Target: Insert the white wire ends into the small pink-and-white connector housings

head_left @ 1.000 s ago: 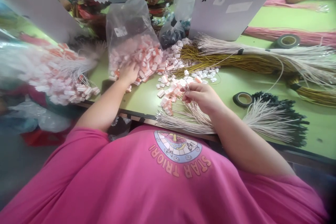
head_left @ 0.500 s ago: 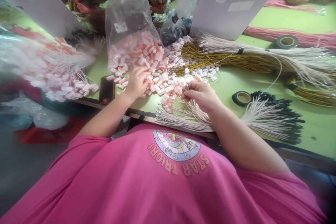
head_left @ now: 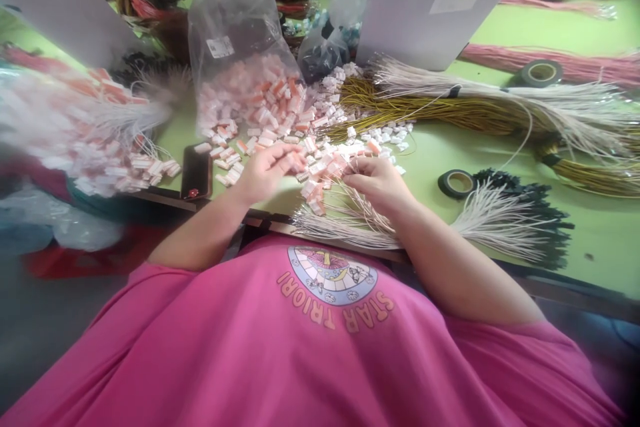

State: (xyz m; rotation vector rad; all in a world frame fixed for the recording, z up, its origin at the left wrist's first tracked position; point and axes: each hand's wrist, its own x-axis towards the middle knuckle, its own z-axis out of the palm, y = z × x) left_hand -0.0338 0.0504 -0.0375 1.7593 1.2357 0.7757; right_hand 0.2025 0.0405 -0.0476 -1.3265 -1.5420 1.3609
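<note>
Left hand (head_left: pixel 265 173): loosely curled, hold unclear | right hand (head_left: pixel 375 180): pinched nearly closed, hold too fine to tell | pink-and-white pieces (head_left: pixel 314 188): loose between both, on desk (head_left: pixel 600 220) | white wires (head_left: pixel 350 233): below right hand, near edge | risk: snagging or scattering from a low wrist sweep
</note>
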